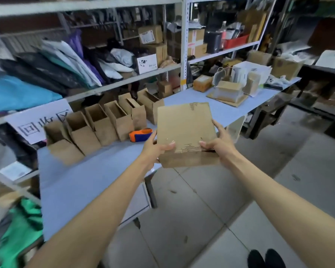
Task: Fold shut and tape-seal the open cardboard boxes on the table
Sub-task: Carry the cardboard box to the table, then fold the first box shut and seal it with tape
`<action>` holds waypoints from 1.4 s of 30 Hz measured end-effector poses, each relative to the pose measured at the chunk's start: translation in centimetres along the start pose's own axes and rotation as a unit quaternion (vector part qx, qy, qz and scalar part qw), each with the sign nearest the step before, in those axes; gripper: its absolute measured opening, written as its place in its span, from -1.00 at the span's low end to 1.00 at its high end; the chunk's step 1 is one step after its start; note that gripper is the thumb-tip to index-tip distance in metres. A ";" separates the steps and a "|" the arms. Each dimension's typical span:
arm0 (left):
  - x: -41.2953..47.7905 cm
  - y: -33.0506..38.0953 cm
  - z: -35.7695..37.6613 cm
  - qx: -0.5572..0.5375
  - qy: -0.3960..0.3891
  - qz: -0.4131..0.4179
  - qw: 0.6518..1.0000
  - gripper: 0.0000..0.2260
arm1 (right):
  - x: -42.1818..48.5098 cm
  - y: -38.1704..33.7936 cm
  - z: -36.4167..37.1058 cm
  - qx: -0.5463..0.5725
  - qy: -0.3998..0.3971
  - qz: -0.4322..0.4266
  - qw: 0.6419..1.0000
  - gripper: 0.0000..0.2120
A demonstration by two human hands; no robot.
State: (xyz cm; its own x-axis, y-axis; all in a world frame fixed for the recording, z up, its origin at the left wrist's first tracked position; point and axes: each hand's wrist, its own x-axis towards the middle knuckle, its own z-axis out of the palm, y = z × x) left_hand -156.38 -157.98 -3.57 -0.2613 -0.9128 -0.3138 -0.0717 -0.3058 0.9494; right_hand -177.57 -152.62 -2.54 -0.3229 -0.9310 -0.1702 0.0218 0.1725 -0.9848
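Observation:
I hold a flat-sided brown cardboard box in the air over the table's front edge, its broad face toward me. My left hand grips its lower left corner, thumb on the face. My right hand grips its lower right edge, thumb on the face and fingers round the side. Behind it, several open cardboard boxes stand in a row along the blue table, flaps up. An orange and blue tape dispenser lies on the table just left of the held box.
Metal shelving with bags and parcels runs behind the table. More boxes and a white container sit at the table's far right end. Grey tiled floor lies to my right, my shoes at the bottom.

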 end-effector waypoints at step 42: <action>34.5 -1.6 0.2 -0.028 0.360 -0.027 0.932 -0.01 | 45.4 2.1 5.0 -0.077 -0.366 0.038 0.927 -0.07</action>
State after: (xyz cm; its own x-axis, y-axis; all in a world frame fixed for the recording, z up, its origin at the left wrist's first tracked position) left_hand -165.48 -188.98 -15.90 0.4567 -0.8345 -0.3084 -0.0110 -0.3519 0.9360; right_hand -187.40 -196.11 -12.47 0.4038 -0.8733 -0.2727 -0.1353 0.2378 -0.9618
